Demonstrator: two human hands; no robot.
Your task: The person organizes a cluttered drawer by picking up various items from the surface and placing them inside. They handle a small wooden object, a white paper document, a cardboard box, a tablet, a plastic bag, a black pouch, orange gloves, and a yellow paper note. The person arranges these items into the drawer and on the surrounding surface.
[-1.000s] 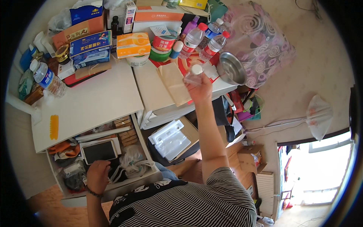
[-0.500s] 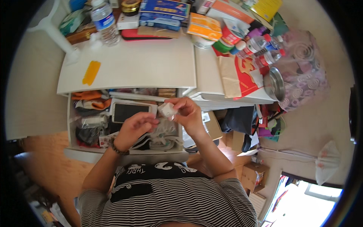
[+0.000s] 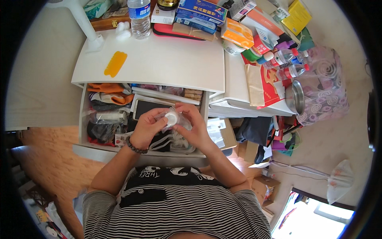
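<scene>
Over an open drawer (image 3: 84,123), both hands meet at a small round white object (image 3: 171,118) in a clear plastic wrapper (image 3: 184,120). My left hand (image 3: 146,128) pinches its left side between thumb and fingers. My right hand (image 3: 197,126) is closed on the wrapper at the right side. What exactly the white object is does not show. Just behind my left hand, a white-framed device with a dark screen (image 3: 145,107) lies in the drawer. Below my right hand are clear plastic bags (image 3: 180,144), partly covered by it.
A yellow comb-like piece (image 3: 115,64) lies on the white cabinet top (image 3: 167,63). Behind it stand a water bottle (image 3: 139,20) and stacked boxes (image 3: 200,12). Orange cloth (image 3: 115,98) fills the drawer's left back corner. To the right are several bottles and a metal bowl (image 3: 295,97).
My left hand, apart before, has come up to grip the white object beside my right hand. The object now shows its round face. The whole view has shifted a little.
</scene>
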